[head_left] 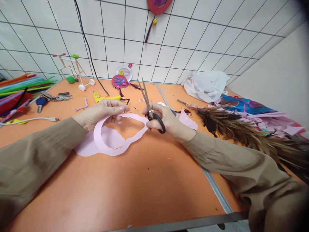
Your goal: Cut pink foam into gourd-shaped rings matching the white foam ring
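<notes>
My left hand (107, 111) is closed on the upper left edge of a pink paper ring (118, 150), thumb and fingers pinching it. Cut out in the middle, the ring has a wavy outer edge, and a wider pink piece spreads at its lower left. In my right hand (169, 120) are black-handled scissors (157, 121), their blades pointing up and slightly apart. The thumb and fingers of that hand also pinch the ring's right end. The paper is held just over the orange table (145, 193).
A yellow glue gun (107, 97) with a black cord lies behind my left hand. Round ornaments (120, 81) and a stick model (77, 71) stand by the tiled wall. At right are a feather duster (231, 124), a white plastic bag (206, 85) and pink scraps (187, 120). Keys (54, 97) lie left.
</notes>
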`<state>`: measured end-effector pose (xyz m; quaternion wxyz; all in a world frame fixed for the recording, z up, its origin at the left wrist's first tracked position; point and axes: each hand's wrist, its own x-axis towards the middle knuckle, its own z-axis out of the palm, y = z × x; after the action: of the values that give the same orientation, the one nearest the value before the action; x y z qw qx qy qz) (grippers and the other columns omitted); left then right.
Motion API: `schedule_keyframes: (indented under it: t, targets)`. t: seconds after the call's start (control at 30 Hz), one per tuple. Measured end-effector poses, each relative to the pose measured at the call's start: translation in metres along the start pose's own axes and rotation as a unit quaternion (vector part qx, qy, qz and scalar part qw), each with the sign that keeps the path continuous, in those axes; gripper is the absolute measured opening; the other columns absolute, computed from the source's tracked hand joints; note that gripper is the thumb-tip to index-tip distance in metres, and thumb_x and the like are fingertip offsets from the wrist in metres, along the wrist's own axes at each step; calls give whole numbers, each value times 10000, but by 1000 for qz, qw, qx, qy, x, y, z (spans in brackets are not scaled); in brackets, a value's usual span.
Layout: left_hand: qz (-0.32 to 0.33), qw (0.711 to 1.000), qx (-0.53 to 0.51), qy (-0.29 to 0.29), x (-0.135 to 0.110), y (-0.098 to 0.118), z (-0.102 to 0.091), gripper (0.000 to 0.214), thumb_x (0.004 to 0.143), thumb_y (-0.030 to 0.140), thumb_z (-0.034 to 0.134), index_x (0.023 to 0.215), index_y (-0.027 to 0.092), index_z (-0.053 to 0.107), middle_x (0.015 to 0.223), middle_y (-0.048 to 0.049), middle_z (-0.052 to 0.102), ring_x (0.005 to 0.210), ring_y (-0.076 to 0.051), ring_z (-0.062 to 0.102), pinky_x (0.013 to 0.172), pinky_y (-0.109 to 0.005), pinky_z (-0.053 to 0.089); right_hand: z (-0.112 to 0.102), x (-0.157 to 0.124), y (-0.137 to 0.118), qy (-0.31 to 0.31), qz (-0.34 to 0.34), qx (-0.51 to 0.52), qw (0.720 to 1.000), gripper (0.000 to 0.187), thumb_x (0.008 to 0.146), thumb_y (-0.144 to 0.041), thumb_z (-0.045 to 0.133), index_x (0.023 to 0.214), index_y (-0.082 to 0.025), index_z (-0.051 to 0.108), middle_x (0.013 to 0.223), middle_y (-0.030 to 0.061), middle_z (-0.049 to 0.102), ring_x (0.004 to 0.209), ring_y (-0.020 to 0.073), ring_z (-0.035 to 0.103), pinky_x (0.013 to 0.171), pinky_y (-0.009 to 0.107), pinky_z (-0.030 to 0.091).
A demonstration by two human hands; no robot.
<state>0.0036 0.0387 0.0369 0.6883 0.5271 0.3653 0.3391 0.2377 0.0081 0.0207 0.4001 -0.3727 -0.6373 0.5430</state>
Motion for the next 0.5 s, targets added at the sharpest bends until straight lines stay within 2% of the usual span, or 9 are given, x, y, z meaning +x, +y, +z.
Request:
schedule_keyframes:
  t: [0.13, 0.23, 0.3, 0.4, 0.5]
  targets:
    - [9, 995, -79, 56, 1, -3, 2, 208, 845, 316, 631, 884, 144, 742, 699, -87, 722, 677, -213, 695, 669, -323, 573, 3, -1, -1, 23, 12, 8, 1000, 297, 595, -127, 667, 845, -205, 528, 578, -73, 523, 528, 122, 565, 517, 238, 372]
    - [-4, 988, -124, 95, 2, -7, 5, 273, 906, 339, 540, 957, 136, 717, 851, -113, 756, 825, -256, 713, 762, -375, 571, 5, -1, -1, 58, -7, 33, 998, 277, 608, -155, 667, 846, -206, 536, 609, -76, 527, 529, 111, 557, 557, 256, 408]
    - [1, 983, -133, 127, 4, -9, 4, 297, 934, 322, 495, 943, 110, 704, 905, -130, 758, 892, -252, 705, 807, -370, 559, 4, 0, 1, 81, -23, 57, 995, 288, 609, -180, 681, 861, -211, 545, 639, -78, 540, 533, 109, 561, 579, 269, 428]
    - [76, 967, -116, 213, 8, -7, -2, 281, 947, 258, 485, 841, 104, 694, 869, -95, 759, 909, -189, 683, 833, -288, 528, 3, 2, 7, 106, -51, 82, 990, 321, 616, -198, 693, 898, -217, 540, 674, -75, 566, 555, 113, 577, 615, 283, 444]
    - [190, 919, -40, 342, 6, -1, -5, 307, 928, 175, 503, 673, 136, 668, 620, -10, 684, 659, -106, 617, 637, -210, 477, 3, 3, 12, 132, -84, 90, 984, 346, 631, -220, 706, 930, -221, 531, 692, -73, 561, 569, 115, 575, 625, 290, 445]
